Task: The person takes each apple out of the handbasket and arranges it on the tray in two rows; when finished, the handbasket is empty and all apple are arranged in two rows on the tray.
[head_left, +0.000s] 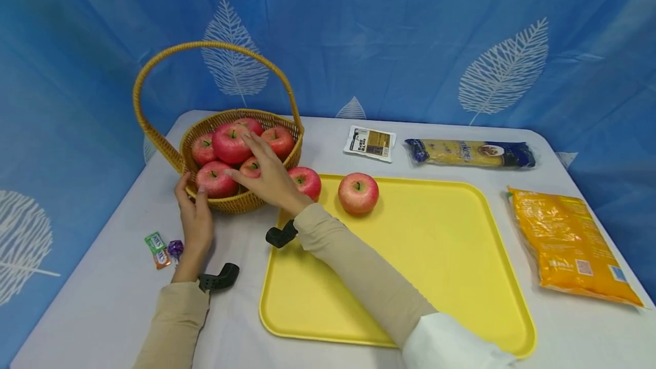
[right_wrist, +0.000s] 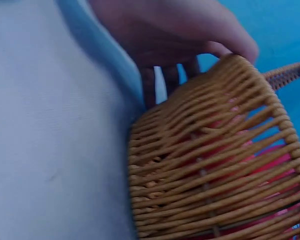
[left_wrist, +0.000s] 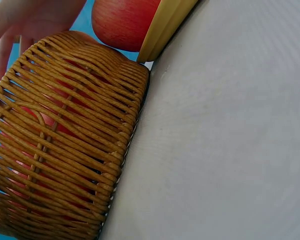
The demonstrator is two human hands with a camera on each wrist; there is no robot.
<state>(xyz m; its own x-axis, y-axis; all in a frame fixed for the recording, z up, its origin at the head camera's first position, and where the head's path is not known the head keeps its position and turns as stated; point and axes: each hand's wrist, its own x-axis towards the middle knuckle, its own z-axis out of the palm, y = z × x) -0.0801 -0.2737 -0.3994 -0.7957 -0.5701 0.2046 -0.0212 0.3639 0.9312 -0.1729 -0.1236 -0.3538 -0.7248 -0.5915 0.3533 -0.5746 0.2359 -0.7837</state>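
Observation:
The wicker basket (head_left: 241, 205), with its tall hoop handle, stands at the back left, filled with several red apples. My left hand (head_left: 196, 222) grips its front left rim; in the right wrist view, this hand (right_wrist: 180, 30) has its thumb over the rim and fingers along the outside. My right hand (head_left: 269, 178) reaches over the basket's right side, fingers fairly straight. Its fingertips are right at the top apple (head_left: 229, 144), and its thumb is near the front apple (head_left: 217, 180). The left wrist view shows the woven side (left_wrist: 65, 150), with the right hand (left_wrist: 35, 17) above.
Two apples lie on the yellow tray (head_left: 425, 255): one (head_left: 358, 193) near its back edge, another (head_left: 306, 183) beside the basket. Behind are a white packet (head_left: 370, 143) and a pasta pack (head_left: 471, 153). An orange bag (head_left: 571, 244) lies right; small candies (head_left: 159, 249) lie left.

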